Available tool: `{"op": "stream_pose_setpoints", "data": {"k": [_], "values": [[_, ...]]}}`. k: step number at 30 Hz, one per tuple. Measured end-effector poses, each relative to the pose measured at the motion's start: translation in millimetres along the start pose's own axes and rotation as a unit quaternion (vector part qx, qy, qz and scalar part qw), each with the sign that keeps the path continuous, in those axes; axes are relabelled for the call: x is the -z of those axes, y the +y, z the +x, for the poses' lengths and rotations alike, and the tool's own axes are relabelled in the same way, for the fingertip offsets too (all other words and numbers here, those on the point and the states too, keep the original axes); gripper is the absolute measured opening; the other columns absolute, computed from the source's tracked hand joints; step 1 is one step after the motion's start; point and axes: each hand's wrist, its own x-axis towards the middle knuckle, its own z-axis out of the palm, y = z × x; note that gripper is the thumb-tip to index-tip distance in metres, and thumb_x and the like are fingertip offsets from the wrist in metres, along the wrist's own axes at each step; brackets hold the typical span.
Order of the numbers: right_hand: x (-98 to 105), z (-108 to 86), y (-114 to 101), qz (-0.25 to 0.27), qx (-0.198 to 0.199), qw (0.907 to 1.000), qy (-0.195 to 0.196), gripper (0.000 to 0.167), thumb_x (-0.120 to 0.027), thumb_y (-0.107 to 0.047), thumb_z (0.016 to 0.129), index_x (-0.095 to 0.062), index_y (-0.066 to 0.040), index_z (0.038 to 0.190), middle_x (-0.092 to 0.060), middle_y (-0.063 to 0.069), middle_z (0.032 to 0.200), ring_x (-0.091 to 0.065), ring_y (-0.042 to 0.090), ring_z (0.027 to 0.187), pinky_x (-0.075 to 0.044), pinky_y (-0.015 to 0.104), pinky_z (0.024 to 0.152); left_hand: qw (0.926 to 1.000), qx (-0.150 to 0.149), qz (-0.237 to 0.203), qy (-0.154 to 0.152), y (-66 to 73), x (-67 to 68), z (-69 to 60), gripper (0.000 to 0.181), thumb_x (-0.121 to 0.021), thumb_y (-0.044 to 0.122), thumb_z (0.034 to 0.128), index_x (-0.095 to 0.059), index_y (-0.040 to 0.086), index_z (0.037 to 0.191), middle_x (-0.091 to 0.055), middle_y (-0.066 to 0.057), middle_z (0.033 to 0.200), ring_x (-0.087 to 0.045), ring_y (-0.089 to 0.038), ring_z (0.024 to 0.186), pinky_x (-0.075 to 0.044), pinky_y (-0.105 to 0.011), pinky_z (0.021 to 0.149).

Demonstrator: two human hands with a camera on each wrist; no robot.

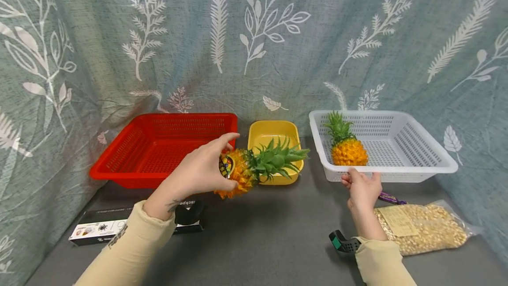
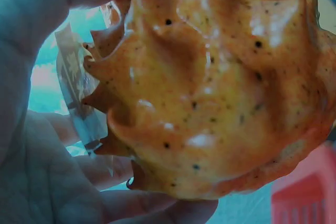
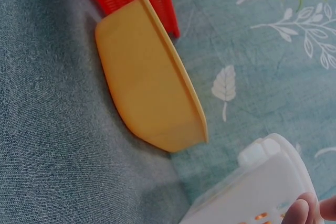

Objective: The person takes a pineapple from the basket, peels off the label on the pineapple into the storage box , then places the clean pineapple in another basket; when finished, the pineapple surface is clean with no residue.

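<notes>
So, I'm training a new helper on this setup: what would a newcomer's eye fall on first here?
Probably the orange pineapple in the left hand, held sideways near the middle of the head view, its spiky green crown overlapping the yellow container. Next might be the bright red basket at left, then the second pineapple in the white basket at right, whose front rim the right hand grips.

This is a curtained-off worktop [image 1: 270, 237], more a staged booth than a kitchen or shop; whether it stands in a home cannot be told. A leaf-print curtain [image 1: 190, 34] hangs beyond the left grip [image 1: 204, 167] and right grip [image 1: 363, 189] and down both sides. A red basket [image 1: 135, 182] sits past the left, a white basket [image 1: 397, 175] at the right, a yellow tub [image 1: 274, 128] between.
</notes>
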Motion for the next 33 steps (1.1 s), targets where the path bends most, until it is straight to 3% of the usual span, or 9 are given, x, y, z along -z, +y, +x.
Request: {"op": "stream_pose_setpoints", "data": {"k": [6,11,17,23,33], "values": [[-16,-28.5,-42,-0.029,-0.025,0.9992,-0.003,0.081,-0.062,-0.006,0.085,-0.012,-0.008,0.148,-0.061,-0.003,0.061,-0.06,0.007,0.05,-0.053,0.023,0.05,0.9995,-0.026,-0.008,-0.012,2.8,-28.1,-15.6,0.094,-0.081,0.028,0.0572,-0.036,0.022,0.139,-0.056,0.004,0.114,-0.055,-0.012,0.089,-0.044,-0.027,0.063],[-24,-38.8,-59,-0.042,-0.047,0.998,0.005,0.08,-0.056,-0.002,0.087,-0.007,-0.009,0.149,-0.058,-0.006,0.057,-0.057,0.003,0.047,-0.05,0.018,0.047,0.9989,-0.026,-0.018,-0.035,2.2,-48.8,-22.8,0.096,-0.08,0.023,0.0542,-0.036,0.024,0.139,-0.055,0.004,0.116,-0.055,-0.012,0.092,-0.042,-0.027,0.059],[-26,-41.4,-63,-0.075,-0.072,0.9944,0.016,0.083,-0.055,-0.003,0.088,0.0,-0.01,0.149,-0.056,-0.009,0.054,-0.054,0.001,0.044,-0.047,0.016,0.043,0.997,-0.03,-0.03,-0.064,-1.5,-68.4,-25.5,0.095,-0.08,0.02,0.0529,-0.038,0.024,0.138,-0.054,0.003,0.117,-0.052,-0.011,0.079,-0.041,-0.026,0.056],[-24,-40.7,-61,-0.086,-0.077,0.9932,0.016,0.086,-0.055,-0.005,0.088,0.006,-0.008,0.148,-0.056,-0.01,0.055,-0.054,0.0,0.043,-0.046,0.015,0.043,0.9963,-0.034,-0.025,-0.074,-7.2,-84.0,-22.3,0.095,-0.08,0.021,0.0525,-0.038,0.024,0.137,-0.054,0.005,0.116,-0.05,-0.01,0.076,-0.042,-0.025,0.058],[-25,-41.1,-61,-0.082,-0.071,0.9938,0.021,0.082,-0.056,-0.004,0.087,-0.001,-0.008,0.149,-0.056,-0.01,0.055,-0.054,0.0,0.043,-0.045,0.015,0.042,0.9951,-0.034,-0.032,-0.087,-13.6,-95.4,-14.9,0.097,-0.081,0.02,0.0546,-0.034,0.025,0.14,-0.055,0.003,0.119,-0.051,-0.012,0.076,-0.041,-0.026,0.055]]}}
